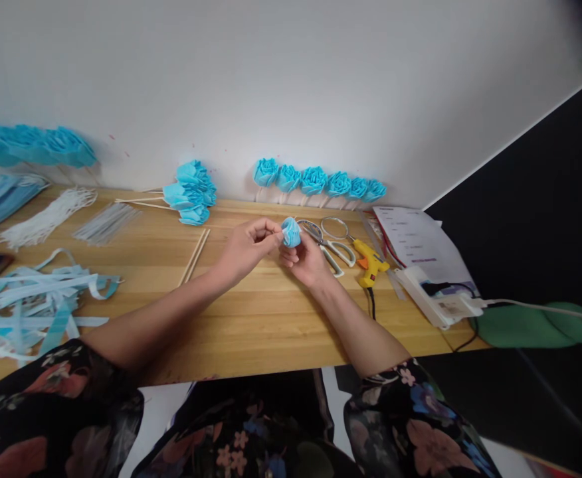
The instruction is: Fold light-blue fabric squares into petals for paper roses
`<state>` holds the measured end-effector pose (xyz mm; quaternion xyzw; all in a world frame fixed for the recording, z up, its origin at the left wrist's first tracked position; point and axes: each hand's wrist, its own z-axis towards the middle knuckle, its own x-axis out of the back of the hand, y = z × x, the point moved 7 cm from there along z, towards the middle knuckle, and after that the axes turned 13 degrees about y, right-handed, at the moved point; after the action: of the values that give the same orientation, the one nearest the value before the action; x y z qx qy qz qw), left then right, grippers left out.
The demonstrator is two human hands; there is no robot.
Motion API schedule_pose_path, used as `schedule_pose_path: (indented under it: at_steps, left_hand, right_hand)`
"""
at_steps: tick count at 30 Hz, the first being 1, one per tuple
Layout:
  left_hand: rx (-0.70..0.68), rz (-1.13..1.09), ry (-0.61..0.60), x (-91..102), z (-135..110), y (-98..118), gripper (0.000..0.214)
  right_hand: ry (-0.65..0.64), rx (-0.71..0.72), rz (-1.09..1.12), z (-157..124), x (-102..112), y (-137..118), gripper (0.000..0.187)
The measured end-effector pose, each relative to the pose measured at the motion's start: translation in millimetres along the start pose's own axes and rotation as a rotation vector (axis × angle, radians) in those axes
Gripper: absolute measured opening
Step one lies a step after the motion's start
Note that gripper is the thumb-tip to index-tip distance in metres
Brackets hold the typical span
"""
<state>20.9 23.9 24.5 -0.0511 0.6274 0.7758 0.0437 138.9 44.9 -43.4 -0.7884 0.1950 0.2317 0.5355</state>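
Note:
Between my hands, over the middle of the wooden table (251,338), is a small rolled blue flower (291,232) of pleated, fabric-like material with a paler inside. My right hand (305,259) grips it from the right and below, fingers curled round its base. From the left, my left hand (254,245) pinches its pale edge between thumb and fingertips. Just behind my right hand lie scissors (338,255) with pale handles, and a yellow hot glue gun (369,262) is to their right. Two thin wooden sticks (194,255) lie left of my left hand.
Finished blue flowers on sticks (313,180) lean along the wall; more flowers (194,192) lie left of them. Cut strips (46,305), white cords (52,216), grey wires (106,222) and blue sheets (2,199) cover the left. A power strip (440,299) and printed paper (420,242) are right.

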Motion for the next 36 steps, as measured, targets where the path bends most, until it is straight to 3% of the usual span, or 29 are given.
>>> schedule_pose_path:
  at_steps: [5, 18, 28, 36]
  left_hand:
    - [0.092, -0.016, 0.026, 2.8, 1, -9, 0.016]
    - [0.145, -0.019, 0.054, 5.7, 4, -20, 0.016]
    - [-0.034, 0.063, 0.013, 2.4, 3, -4, 0.018]
    - [-0.131, 0.053, 0.121, 11.5, -3, 14, 0.016]
  right_hand:
    - [0.014, -0.026, 0.026, 0, -1, 0, 0.039]
    - [-0.033, -0.064, 0.032, -3, -5, 2, 0.041]
    - [0.005, -0.031, 0.014, 1, 1, 2, 0.037]
    - [0.030, -0.023, -0.003, -2, -2, -1, 0.033]
